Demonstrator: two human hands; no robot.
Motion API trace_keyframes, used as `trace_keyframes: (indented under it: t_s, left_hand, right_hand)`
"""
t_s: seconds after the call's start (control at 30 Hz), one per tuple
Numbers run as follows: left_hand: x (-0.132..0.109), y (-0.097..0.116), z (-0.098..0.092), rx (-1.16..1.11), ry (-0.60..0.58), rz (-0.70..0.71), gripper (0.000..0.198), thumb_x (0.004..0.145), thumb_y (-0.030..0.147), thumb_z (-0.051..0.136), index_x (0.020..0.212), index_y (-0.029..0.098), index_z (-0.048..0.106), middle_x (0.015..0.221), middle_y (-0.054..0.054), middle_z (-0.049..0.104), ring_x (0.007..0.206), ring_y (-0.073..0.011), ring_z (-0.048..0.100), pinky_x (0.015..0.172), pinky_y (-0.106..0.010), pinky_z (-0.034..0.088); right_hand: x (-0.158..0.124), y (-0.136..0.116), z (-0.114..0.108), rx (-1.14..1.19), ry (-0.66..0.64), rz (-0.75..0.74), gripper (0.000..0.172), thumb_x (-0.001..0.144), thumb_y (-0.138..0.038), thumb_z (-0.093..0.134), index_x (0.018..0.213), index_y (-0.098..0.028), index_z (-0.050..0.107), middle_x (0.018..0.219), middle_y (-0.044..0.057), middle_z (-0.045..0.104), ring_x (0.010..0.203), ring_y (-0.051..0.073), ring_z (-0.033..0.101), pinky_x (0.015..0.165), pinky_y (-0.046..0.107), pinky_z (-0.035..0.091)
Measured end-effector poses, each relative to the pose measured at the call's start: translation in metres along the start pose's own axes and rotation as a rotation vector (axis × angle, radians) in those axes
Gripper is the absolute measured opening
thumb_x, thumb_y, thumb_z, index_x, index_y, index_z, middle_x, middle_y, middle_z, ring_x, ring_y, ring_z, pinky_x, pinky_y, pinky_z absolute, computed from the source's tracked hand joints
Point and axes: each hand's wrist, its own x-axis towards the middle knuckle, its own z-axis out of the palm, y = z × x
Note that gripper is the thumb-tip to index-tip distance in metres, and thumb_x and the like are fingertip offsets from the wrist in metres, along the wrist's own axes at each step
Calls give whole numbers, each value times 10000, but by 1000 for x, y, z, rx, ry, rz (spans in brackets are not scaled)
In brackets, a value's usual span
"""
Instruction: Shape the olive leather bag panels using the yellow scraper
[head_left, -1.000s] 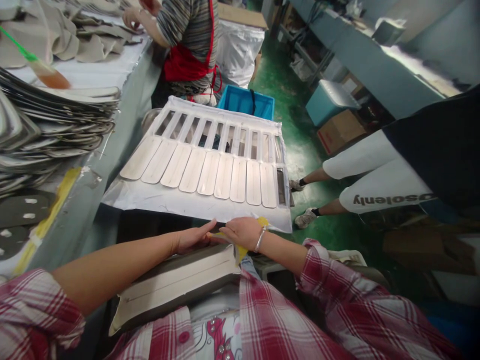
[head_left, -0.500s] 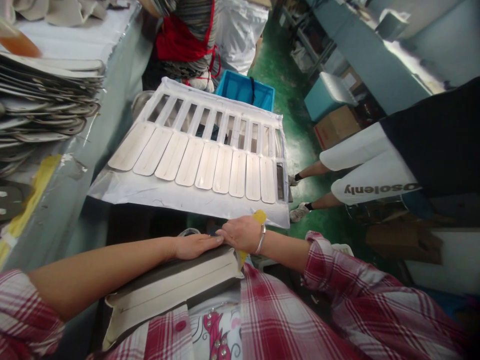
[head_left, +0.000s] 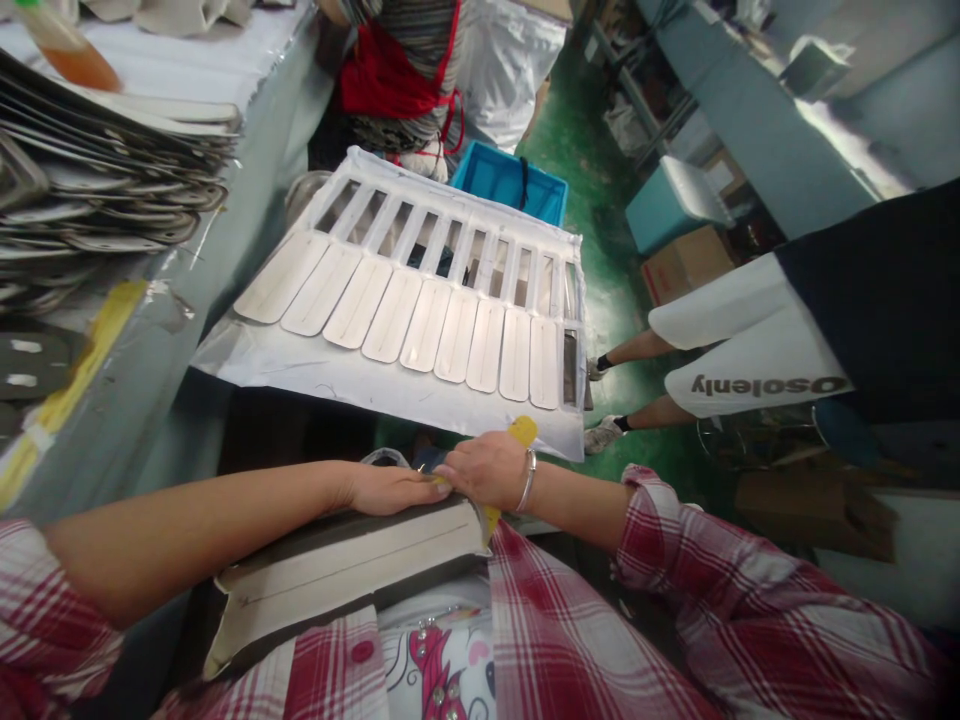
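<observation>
Across my lap lies a dark folded piece with a long cream panel [head_left: 352, 560] that has a thin line along its middle. My left hand [head_left: 394, 490] rests flat on its upper edge, fingers stretched toward the right. My right hand [head_left: 487, 472] is curled at the piece's right end, its fingertips meeting the left ones. A yellow-handled tool [head_left: 523, 431] shows above and below the right palm; its working end is hidden. Beyond the hands, a white-covered board [head_left: 315, 372] bears a row of cream strips [head_left: 386, 310] with rounded ends.
Stacked dark flat pieces [head_left: 112, 190] and a bottle of orange liquid [head_left: 79, 58] are on the left table. A blue crate [head_left: 514, 185] stands behind the board. One co-worker with a red apron is at the back; another in white shorts [head_left: 731, 330] stands at right.
The view has shifted slightly, so the board and surroundings sit a little further right. Both hands stay together at the upper edge of the piece, with only slight movement.
</observation>
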Motion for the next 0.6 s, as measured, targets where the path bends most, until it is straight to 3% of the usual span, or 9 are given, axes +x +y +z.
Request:
trace_keyframes:
  t_s: [0.17, 0.33, 0.5, 0.6]
  left_hand:
    - [-1, 0, 3, 45, -8, 14, 624, 861, 600, 234, 1279, 196, 462, 1296, -30, 501, 1182, -188, 439, 1023, -239, 247]
    - [-1, 1, 4, 92, 12, -32, 643, 855, 607, 233, 1322, 198, 401, 1342, -44, 448, 1212, -203, 405, 1038, -273, 231]
    - [-5, 9, -10, 119, 4, -207, 664, 779, 669, 355, 1197, 192, 550, 1213, -53, 567, 1106, -251, 487, 962, -310, 333]
    - [-7, 15, -17, 112, 29, -104, 551, 801, 609, 386, 1102, 207, 613, 1096, -24, 627, 991, -221, 537, 888, -279, 381]
  right_hand:
    - [-3, -4, 6, -3, 15, 5, 394, 948, -365, 240, 944, -199, 598, 853, 47, 639, 813, 158, 575, 559, 253, 293]
    - [-4, -9, 8, 19, 39, 99, 481, 950, -404, 189, 895, -171, 606, 834, 62, 641, 787, 167, 589, 566, 258, 306]
    - [-1, -7, 5, 49, 25, 119, 469, 946, -414, 211, 915, -170, 611, 847, 71, 641, 791, 167, 591, 579, 261, 320]
    - [-1, -6, 4, 55, 7, 146, 443, 947, -388, 228, 919, -166, 611, 864, 74, 639, 824, 176, 590, 593, 262, 333]
